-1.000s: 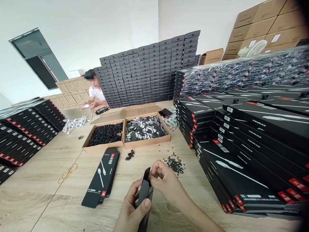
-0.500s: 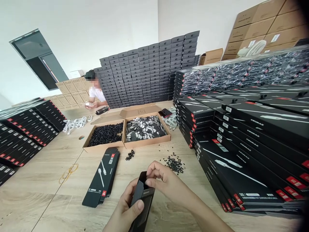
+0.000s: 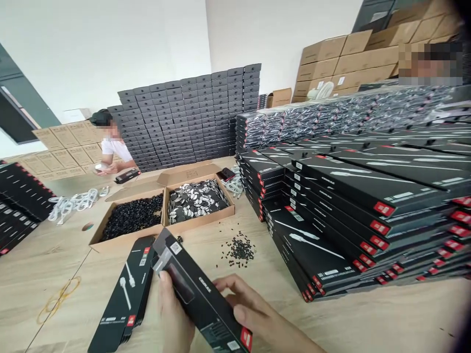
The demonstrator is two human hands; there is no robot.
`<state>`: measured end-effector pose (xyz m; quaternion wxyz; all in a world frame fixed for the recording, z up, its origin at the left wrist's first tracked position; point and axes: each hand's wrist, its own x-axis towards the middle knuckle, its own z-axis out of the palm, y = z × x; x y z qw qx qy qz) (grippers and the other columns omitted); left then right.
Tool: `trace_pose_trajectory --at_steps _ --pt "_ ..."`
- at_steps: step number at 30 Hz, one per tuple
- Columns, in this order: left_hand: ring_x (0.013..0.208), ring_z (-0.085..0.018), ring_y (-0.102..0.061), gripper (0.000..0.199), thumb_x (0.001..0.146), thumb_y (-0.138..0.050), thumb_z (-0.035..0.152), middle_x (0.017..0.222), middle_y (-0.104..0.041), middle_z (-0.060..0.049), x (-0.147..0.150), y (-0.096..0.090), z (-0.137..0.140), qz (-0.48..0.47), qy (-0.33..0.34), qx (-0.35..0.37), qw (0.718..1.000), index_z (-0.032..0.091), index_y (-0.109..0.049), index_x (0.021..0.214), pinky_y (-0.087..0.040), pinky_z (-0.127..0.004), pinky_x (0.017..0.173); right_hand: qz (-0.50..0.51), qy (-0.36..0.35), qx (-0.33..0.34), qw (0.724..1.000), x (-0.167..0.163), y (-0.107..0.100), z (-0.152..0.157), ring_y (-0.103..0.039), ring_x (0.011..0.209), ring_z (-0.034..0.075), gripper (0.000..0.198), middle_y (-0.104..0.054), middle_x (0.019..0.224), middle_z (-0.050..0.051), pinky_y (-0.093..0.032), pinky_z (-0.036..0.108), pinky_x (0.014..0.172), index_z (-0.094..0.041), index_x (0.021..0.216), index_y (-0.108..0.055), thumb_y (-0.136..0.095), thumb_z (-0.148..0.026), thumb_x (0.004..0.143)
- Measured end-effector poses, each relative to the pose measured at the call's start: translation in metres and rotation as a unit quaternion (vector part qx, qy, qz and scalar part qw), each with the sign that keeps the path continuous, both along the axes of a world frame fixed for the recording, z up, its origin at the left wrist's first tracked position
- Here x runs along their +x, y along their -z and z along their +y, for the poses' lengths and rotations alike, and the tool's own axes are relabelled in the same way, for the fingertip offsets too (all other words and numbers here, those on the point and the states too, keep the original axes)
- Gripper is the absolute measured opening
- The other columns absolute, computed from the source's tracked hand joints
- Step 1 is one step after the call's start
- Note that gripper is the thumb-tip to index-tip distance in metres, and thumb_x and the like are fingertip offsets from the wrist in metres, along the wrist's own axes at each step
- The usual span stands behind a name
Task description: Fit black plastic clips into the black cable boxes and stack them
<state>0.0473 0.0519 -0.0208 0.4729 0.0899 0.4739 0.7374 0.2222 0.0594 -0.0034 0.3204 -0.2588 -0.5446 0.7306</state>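
Note:
A long black cardboard box [image 3: 200, 283] slants across the lower middle of the head view, its grey end flap up at the far left end. My left hand [image 3: 173, 311] grips its near side, thumb on the face next to a dark window. My right hand [image 3: 250, 310] is closed around the opposite side, close to the red-cornered end. Left of the held box lies a pile of flat black cartons [image 3: 123, 294] printed with white cables. Just beyond my hands, small black pieces [image 3: 241, 249] lie scattered on the wooden table [image 3: 55, 274].
Two open trays hold black parts [image 3: 134, 215] and black-and-white tags [image 3: 196, 200]. Tall stacks of boxed cables [image 3: 312, 215] stand at the right. Rubber bands [image 3: 59, 299] lie at left. A person [image 3: 114, 147] sits across the table; another [image 3: 430, 63] is behind the right stacks.
The box has swung from nearly upright to a slant with its printed side showing. My right hand has moved from its open end down to its lower side. The view has turned right.

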Motion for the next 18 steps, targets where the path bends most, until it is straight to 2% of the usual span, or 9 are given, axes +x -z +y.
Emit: trace_pose_trajectory --at_steps 1,3,5,6,8,10,11,14,18 --pt "0.074 -0.016 -0.063 0.045 0.08 -0.061 0.066 0.08 -0.071 0.004 0.009 -0.001 0.007 0.01 0.029 0.016 0.999 0.026 -0.065 0.101 -0.052 -0.024 0.066 -0.006 0.011 0.008 1.0 0.009 -0.004 -0.008 -0.061 0.106 0.028 0.07 -0.062 0.111 0.009 -0.05 0.037 0.086 -0.028 0.124 -0.055 -0.06 -0.077 0.075" --pt "0.088 -0.02 -0.066 0.05 0.085 -0.054 0.066 0.097 -0.072 -0.003 0.033 -0.006 0.022 0.053 0.114 0.067 0.99 0.023 -0.063 0.109 -0.054 -0.029 0.076 -0.04 0.11 0.085 0.989 0.028 -0.011 -0.023 -0.055 0.12 0.031 0.066 -0.056 0.13 0.012 -0.049 0.04 0.093 -0.03 0.13 -0.054 -0.057 -0.073 0.08" --pt "0.11 -0.023 -0.062 0.054 0.088 -0.056 0.059 0.126 -0.064 -0.009 0.06 -0.013 0.036 0.109 0.212 0.125 0.963 0.023 -0.054 0.127 -0.051 -0.033 0.091 -0.132 0.25 0.22 0.934 0.047 -0.018 -0.03 -0.051 0.128 0.03 0.049 -0.047 0.143 0.011 -0.048 0.04 0.099 -0.032 0.134 -0.053 -0.054 -0.056 0.092" --pt "0.119 -0.024 -0.058 0.06 0.088 -0.059 0.055 0.138 -0.057 -0.011 0.074 -0.015 0.042 0.136 0.262 0.147 0.944 0.024 -0.045 0.137 -0.048 -0.035 0.098 -0.194 0.321 0.298 0.878 0.057 -0.02 -0.03 -0.05 0.129 0.029 0.042 -0.046 0.144 0.01 -0.047 0.041 0.101 -0.032 0.134 -0.054 -0.054 -0.046 0.094" --pt "0.133 -0.025 -0.048 0.072 0.089 -0.058 0.049 0.155 -0.038 -0.013 0.1 -0.019 0.051 0.164 0.351 0.141 0.911 0.023 -0.029 0.149 -0.039 -0.038 0.111 -0.317 0.433 0.437 0.722 0.075 -0.02 -0.024 -0.049 0.129 0.029 0.038 -0.053 0.137 0.009 -0.043 0.043 0.105 -0.031 0.13 -0.058 -0.059 -0.031 0.092" --pt "0.145 -0.024 -0.03 0.073 0.094 -0.046 0.051 0.164 -0.02 -0.011 0.124 -0.019 0.055 0.179 0.419 0.107 0.884 0.02 -0.019 0.154 -0.025 -0.04 0.12 -0.399 0.483 0.519 0.581 0.092 -0.016 -0.013 -0.049 0.128 0.032 0.034 -0.059 0.127 0.009 -0.04 0.047 0.105 -0.026 0.122 -0.062 -0.064 -0.027 0.089" --pt "0.149 -0.022 -0.02 0.072 0.096 -0.039 0.053 0.165 -0.013 -0.008 0.134 -0.019 0.055 0.189 0.442 0.1 0.871 0.018 -0.016 0.155 -0.017 -0.038 0.122 -0.428 0.491 0.538 0.535 0.098 -0.013 -0.007 -0.049 0.127 0.033 0.03 -0.061 0.123 0.01 -0.04 0.049 0.105 -0.024 0.119 -0.063 -0.063 -0.027 0.089" --pt "0.152 -0.016 0.0 0.078 0.097 -0.024 0.06 0.166 -0.001 -0.006 0.16 -0.017 0.054 0.227 0.479 0.134 0.837 0.013 -0.008 0.156 -0.005 -0.031 0.123 -0.493 0.501 0.538 0.466 0.107 -0.003 0.004 -0.049 0.123 0.037 0.025 -0.063 0.12 0.013 -0.036 0.057 0.101 -0.021 0.116 -0.061 -0.056 -0.029 0.094" --pt "0.151 -0.017 0.007 0.093 0.091 -0.029 0.069 0.166 0.006 -0.008 0.181 -0.017 0.058 0.234 0.495 0.136 0.826 0.009 0.0 0.156 -0.001 -0.028 0.123 -0.469 0.558 0.529 0.434 0.099 0.007 -0.002 -0.048 0.12 0.038 0.022 -0.055 0.129 0.018 -0.035 0.059 0.098 -0.019 0.115 -0.059 -0.056 -0.021 0.093"
